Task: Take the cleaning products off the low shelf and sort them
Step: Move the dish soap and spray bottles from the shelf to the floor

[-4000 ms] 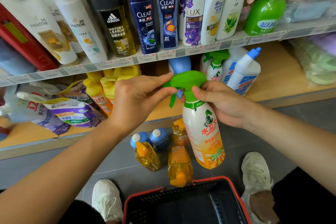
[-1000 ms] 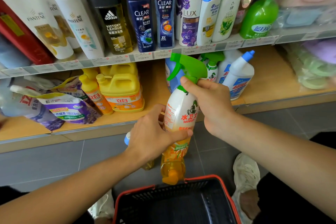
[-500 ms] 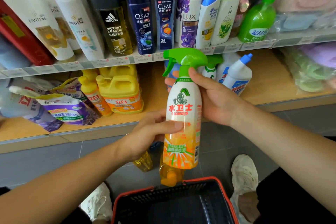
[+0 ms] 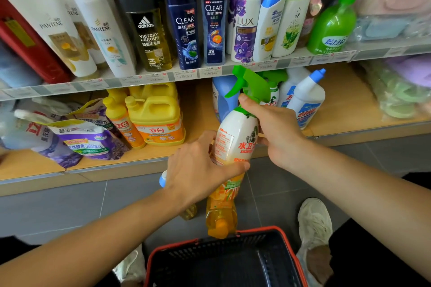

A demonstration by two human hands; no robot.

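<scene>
A white-and-orange spray bottle (image 4: 235, 140) with a green trigger head is held in front of the low shelf (image 4: 345, 112). My right hand (image 4: 277, 130) grips its neck just under the trigger. My left hand (image 4: 198, 170) holds the body lower down, thumb across the front. On the low shelf stand yellow dish-soap jugs (image 4: 156, 116), a second green-trigger sprayer (image 4: 272, 93), a blue bottle (image 4: 221, 98) and a white bottle with a blue cap (image 4: 307, 98). On the floor under my hands stand an orange-yellow bottle (image 4: 220, 216) and a blue-capped one (image 4: 163, 179), mostly hidden.
A black basket with a red rim (image 4: 224, 261) sits on the grey floor between my white shoes (image 4: 314, 221). Purple refill pouches (image 4: 86, 140) lie at the low shelf's left. The upper shelf (image 4: 210, 72) carries shampoo and body-wash bottles. Soft cloth packs (image 4: 401, 91) fill the right.
The spray bottle has turned, so its side label now faces me instead of the front, and it sits slightly lower and tilted. My left hand has closed further round the body.
</scene>
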